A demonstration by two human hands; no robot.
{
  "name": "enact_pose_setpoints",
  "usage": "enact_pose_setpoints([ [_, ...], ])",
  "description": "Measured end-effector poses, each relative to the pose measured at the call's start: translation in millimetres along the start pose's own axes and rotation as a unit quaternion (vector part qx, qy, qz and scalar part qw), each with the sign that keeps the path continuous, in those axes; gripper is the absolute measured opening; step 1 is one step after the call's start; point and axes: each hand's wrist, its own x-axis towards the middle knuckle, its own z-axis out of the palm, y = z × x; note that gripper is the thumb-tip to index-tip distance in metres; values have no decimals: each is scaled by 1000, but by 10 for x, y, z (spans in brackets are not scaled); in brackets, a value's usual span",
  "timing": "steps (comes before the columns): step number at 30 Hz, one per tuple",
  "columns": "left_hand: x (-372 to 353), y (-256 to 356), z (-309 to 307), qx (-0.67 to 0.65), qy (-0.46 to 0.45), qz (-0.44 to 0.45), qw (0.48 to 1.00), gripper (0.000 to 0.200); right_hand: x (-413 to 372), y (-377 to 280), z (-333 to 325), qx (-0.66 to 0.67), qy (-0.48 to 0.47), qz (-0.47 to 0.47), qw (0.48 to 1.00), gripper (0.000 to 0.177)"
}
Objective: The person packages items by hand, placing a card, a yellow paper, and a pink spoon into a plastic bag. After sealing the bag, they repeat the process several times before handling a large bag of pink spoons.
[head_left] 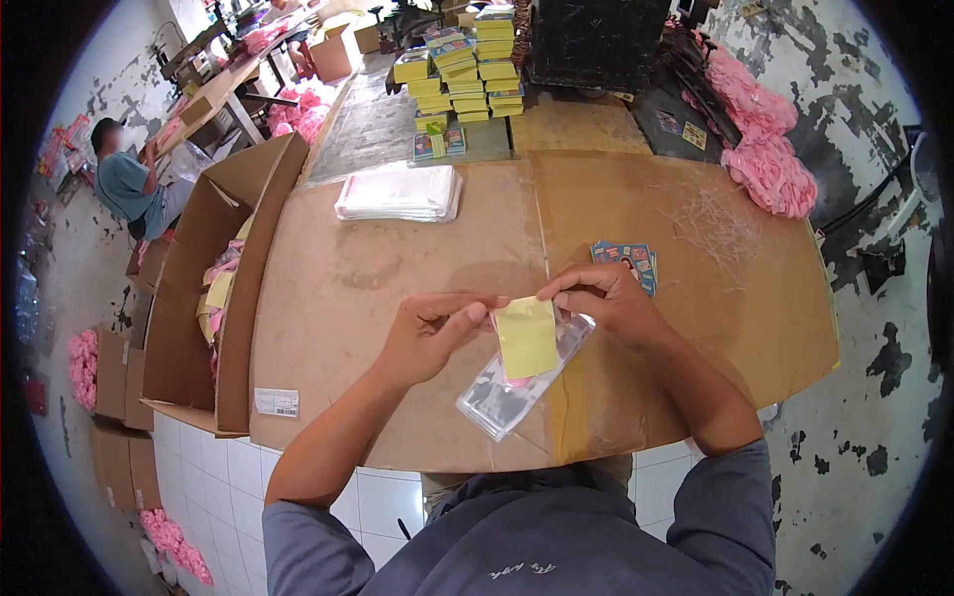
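A yellow card (527,340) is held up by its top corners over the cardboard-covered table (348,278). My left hand (432,333) pinches it at the upper left corner, thumb and fingers together. At the upper right corner, the fingers of my right hand (608,300) are closed on it. Beneath the card lies a clear plastic bag (489,399), slanting from lower left to upper right. A bit of something pink peeks out below the card's bottom edge. Just beyond my right hand is a small pile of blue printed cards (636,260).
A stack of clear bags (399,193) lies farther back. Stacks of yellow-edged cards (462,74) stand at the rear. To the left is an open carton (234,298) with pink and yellow items inside. Pink bundles (760,134) hang at the right; a seated person (129,184) is far left.
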Motion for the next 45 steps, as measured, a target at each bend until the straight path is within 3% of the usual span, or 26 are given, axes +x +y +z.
enact_pose_setpoints([
  [2, 0, 2, 0, -65, 7, -47, 997, 27, 4, -19, 4, 3, 0, -1, 1000, 17],
  [5, 10, -36, -2, 4, 15, -53, 998, 24, -17, -112, 49, -17, 5, 10, 1000, 17],
  [14, 27, 19, 61, -22, 22, -103, 994, 25, 12, 36, 49, 24, -4, 11, 1000, 26],
  [20, 25, -60, -27, 5, 28, -109, 994, 31, -11, 72, 84, 13, -81, 14, 997, 45],
  [23, 26, 143, 142, -125, 44, -23, 991, 41, -11, 40, 82, 34, -85, 6, 996, 48],
  [26, 10, 93, 76, -47, -30, -27, 998, 46, -45, -49, 99, 59, -85, -10, 995, 47],
  [29, -36, 274, -48, -1, -67, -126, 990, 44, -126, -117, 34, -18, -70, -27, 997, 44],
  [32, -241, 434, -279, -18, -6, -81, 997, 40, -319, -263, -74, -217, -53, -81, 971, 41],
  [35, -653, 665, -666, 132, 167, 16, 977, 32, -644, -399, -183, -347, -32, -103, 931, 38],
  [38, -1023, 863, -1113, 115, 395, 139, 901, 27, -939, -301, -274, -389, -2, -85, 917, 36],
  [42, -1508, 1070, -1874, 200, 511, 191, 814, 27, -1168, -127, -324, -420, 65, -96, 900, 31],
  [45, -1624, 1314, -2105, 405, 554, 182, 704, 28, -1266, -58, -339, -416, 106, -104, 897, 29],
])
